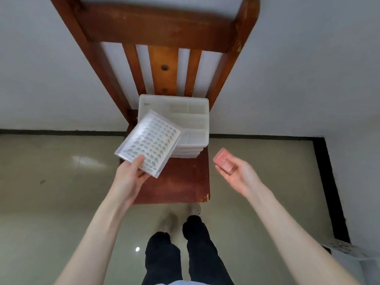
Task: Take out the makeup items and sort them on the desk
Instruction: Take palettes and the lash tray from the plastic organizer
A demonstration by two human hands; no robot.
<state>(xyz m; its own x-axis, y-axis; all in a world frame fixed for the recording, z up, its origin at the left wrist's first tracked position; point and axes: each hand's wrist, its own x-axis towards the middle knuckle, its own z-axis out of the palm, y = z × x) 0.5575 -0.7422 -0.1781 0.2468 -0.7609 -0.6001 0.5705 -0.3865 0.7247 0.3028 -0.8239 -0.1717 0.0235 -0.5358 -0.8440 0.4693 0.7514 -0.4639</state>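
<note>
clear flat plastic case w/ rows of small pale pieces [148,143]: light, stiff, slick; hold by edges | left hand [129,177] fingers grip near corner, over white divided plastic tray stack [193,118] front-left | right hand [236,171] fingers pinch small pink translucent compact [223,159], right of stack | stack on brown wooden chair [176,182]

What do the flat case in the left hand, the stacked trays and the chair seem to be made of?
Flat case: clear glossy plastic, since rows of small pieces show through it. Stacked trays: translucent, milky plastic with moulded dividers and a matte look. Chair: reddish-brown varnished wood, with visible grain and finish chipped at the seat's front corner.
</note>
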